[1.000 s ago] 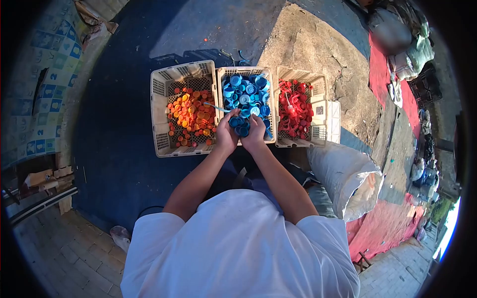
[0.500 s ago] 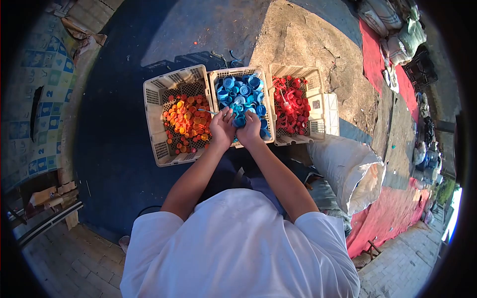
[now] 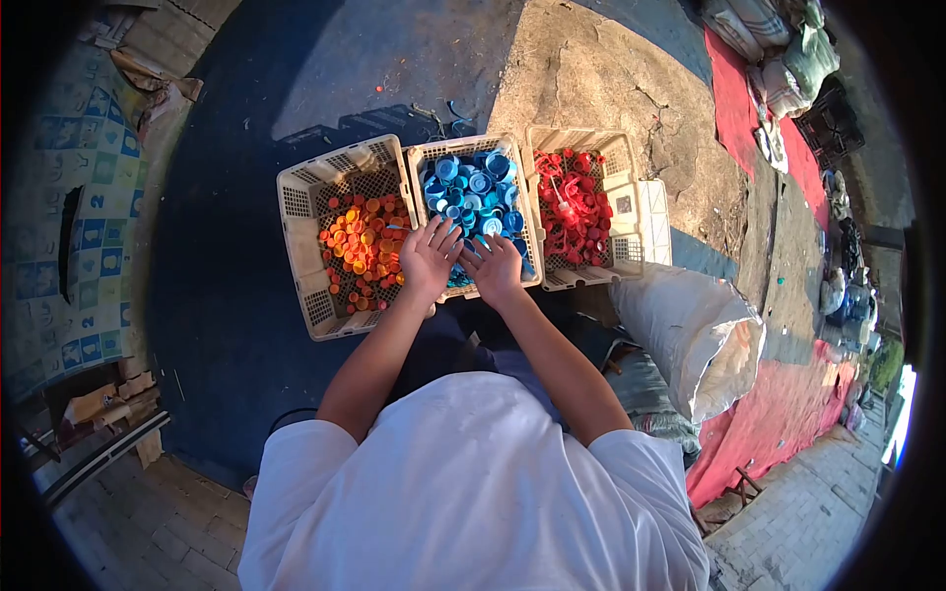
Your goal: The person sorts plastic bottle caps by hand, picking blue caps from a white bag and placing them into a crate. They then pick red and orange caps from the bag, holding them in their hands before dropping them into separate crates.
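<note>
My left hand (image 3: 428,260) is held palm up over the near edge of the middle crate (image 3: 540,229), its fingers spread and nothing in it. Beside it, my right hand (image 3: 495,268) is also palm up with fingers apart and holds nothing. Just beyond the fingertips, blue plastic bottle caps (image 3: 479,183) of several sizes fill the middle crate. To the left, orange and yellow caps (image 3: 367,236) lie in a wider cream crate (image 3: 294,258). Red caps and rings (image 3: 581,207) fill the crate on the right (image 3: 621,148). My hands hide some of the nearest blue caps.
A large whitish sack (image 3: 680,325) lies with its mouth open at the right, near the crates. Another cream crate (image 3: 656,222) stands against the red caps' crate. Filled sacks (image 3: 788,84) line the far right. Blue sheeting (image 3: 217,295) covers the floor at left.
Both hands were cupped around blue caps; now they have opened flat, and the caps lie in the middle crate. The hands have drawn slightly back. The view has shifted slightly.
</note>
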### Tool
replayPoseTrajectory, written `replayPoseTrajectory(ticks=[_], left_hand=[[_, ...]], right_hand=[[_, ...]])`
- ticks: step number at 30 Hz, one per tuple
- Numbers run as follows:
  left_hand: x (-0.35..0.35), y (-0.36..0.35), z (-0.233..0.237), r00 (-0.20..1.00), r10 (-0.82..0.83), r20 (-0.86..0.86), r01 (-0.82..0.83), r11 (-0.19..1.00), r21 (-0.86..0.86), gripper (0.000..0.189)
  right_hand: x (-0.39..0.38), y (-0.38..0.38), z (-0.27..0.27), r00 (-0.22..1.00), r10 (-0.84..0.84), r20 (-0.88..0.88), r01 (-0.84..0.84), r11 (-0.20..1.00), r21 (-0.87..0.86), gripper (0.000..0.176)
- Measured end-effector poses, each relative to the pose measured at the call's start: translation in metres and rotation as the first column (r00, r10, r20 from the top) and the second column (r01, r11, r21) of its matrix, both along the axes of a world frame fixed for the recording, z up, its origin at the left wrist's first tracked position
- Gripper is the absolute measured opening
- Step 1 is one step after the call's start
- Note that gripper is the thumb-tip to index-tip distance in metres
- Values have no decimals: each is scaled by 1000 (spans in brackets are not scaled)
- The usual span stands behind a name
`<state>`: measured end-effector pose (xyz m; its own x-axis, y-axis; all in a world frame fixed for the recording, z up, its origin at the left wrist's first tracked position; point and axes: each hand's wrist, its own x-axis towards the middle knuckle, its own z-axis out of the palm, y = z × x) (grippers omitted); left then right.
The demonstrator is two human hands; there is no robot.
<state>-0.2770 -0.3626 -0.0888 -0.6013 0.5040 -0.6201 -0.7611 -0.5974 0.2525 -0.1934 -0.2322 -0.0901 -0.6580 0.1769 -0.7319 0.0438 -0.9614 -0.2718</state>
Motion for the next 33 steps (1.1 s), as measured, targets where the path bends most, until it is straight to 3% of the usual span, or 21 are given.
replayPoseTrajectory(ticks=[2,3,6,10,16,18,22,24,26,30,33], left_hand=[[-2,-5,7,999,-45,-17,45,999,31,55],[-3,-8,9,998,-60,-24,61,997,53,55],[-6,-16,13,995,-96,-29,97,994,39,55],[-5,-11,21,992,-125,-12,125,990,57,54],[13,39,36,966,-240,97,227,965,128,52],[24,60,35,935,-350,54,335,924,183,55],[56,113,44,848,-529,10,524,843,123,61],[74,138,44,775,-632,-28,631,770,88,54],[91,162,41,685,-728,-21,728,684,46,47],[132,208,41,534,-843,-60,845,534,22,39],[174,246,59,432,-898,-87,892,439,-105,39]], right_hand=[[15,10,-2,997,20,-71,-20,1000,2,70],[21,15,2,999,-2,-48,2,1000,4,57],[45,30,-1,997,-59,-49,56,997,-45,41],[79,48,1,994,-112,1,112,994,-4,36],[139,73,16,947,-321,-23,320,947,-42,33],[156,81,25,922,-386,-12,386,922,-25,33],[192,97,50,889,-458,-9,457,885,91,37],[214,106,59,893,-450,3,442,878,183,36],[238,112,53,913,-391,120,322,868,378,33],[288,121,58,890,-393,231,136,712,688,25],[331,131,73,879,-438,188,214,715,666,24]])
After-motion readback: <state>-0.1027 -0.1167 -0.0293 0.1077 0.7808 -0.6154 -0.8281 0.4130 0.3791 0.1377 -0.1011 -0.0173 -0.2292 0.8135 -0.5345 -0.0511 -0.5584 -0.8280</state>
